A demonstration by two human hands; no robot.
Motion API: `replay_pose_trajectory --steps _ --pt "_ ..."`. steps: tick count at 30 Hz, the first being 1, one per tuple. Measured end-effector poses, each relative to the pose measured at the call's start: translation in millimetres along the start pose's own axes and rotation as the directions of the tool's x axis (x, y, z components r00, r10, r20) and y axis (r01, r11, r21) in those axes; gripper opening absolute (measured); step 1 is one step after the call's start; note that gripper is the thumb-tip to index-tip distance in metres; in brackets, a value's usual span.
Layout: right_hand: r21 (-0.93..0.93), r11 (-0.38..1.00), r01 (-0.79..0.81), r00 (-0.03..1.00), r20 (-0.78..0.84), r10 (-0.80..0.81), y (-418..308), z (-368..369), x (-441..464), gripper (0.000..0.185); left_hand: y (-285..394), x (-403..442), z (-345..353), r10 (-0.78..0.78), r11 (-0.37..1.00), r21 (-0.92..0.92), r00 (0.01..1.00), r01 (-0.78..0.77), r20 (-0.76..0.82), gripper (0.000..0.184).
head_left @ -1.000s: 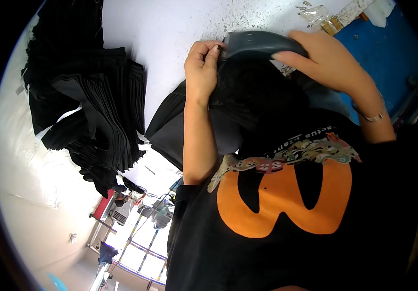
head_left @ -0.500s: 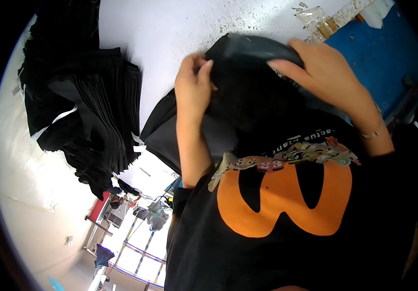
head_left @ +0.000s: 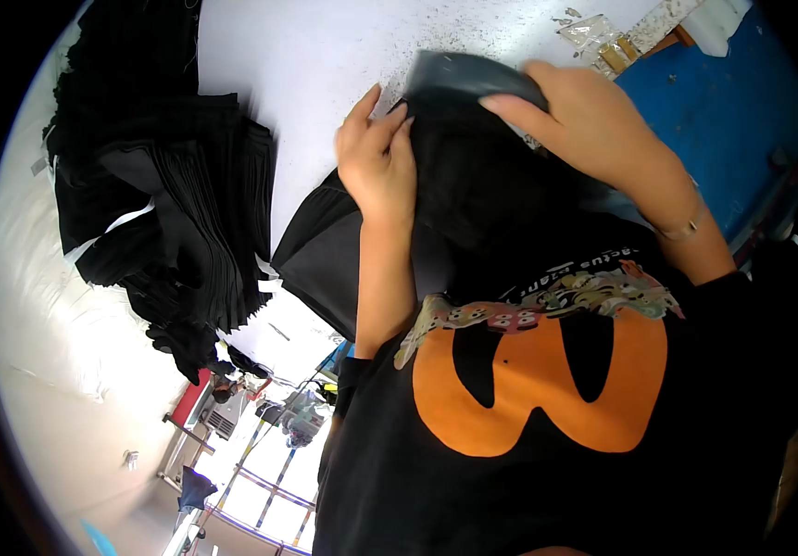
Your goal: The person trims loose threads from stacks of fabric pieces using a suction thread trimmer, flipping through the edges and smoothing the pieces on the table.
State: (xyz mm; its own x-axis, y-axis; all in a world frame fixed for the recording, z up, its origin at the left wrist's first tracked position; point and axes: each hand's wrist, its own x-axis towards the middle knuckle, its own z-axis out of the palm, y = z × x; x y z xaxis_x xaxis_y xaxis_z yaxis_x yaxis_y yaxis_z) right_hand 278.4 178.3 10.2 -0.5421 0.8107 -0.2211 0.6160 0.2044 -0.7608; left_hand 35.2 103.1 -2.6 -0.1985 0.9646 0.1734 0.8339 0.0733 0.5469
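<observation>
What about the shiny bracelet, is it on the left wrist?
No, the bracelet is on the right wrist, while the left wrist looks bare.

A dark grey object (head_left: 464,79) is held by the right fingers (head_left: 521,110); black fabric (head_left: 477,176) is seen beside the left fingers (head_left: 360,106), stacked black cloth (head_left: 204,222) farther left on the table (head_left: 306,56).

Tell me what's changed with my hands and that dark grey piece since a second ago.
Your right hand has moved toward the picture's left, carrying the dark grey piece, still gripped, with it. Your left hand sits slightly lower, its bunched fingers now more spread; whether it holds anything is unclear. The black cloth stack stayed put.
</observation>
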Motion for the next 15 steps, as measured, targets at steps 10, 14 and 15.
replay_pose_trajectory --steps 10,14,15 --pt "-0.134 0.990 0.047 0.997 -0.051 -0.054 -19 7 6 0.049 19 -38 -49 0.202 0.979 -0.086 0.932 -0.184 0.302 0.025" --pt "-0.207 0.975 0.080 0.997 0.017 -0.079 -32 -7 -16 0.047 16 -81 -21 0.272 0.958 -0.092 0.962 -0.270 0.006 0.034" --pt "-0.234 0.971 0.049 0.996 0.078 -0.031 -36 -8 -19 0.046 12 -89 -13 0.245 0.960 -0.128 0.968 -0.250 -0.055 0.033"
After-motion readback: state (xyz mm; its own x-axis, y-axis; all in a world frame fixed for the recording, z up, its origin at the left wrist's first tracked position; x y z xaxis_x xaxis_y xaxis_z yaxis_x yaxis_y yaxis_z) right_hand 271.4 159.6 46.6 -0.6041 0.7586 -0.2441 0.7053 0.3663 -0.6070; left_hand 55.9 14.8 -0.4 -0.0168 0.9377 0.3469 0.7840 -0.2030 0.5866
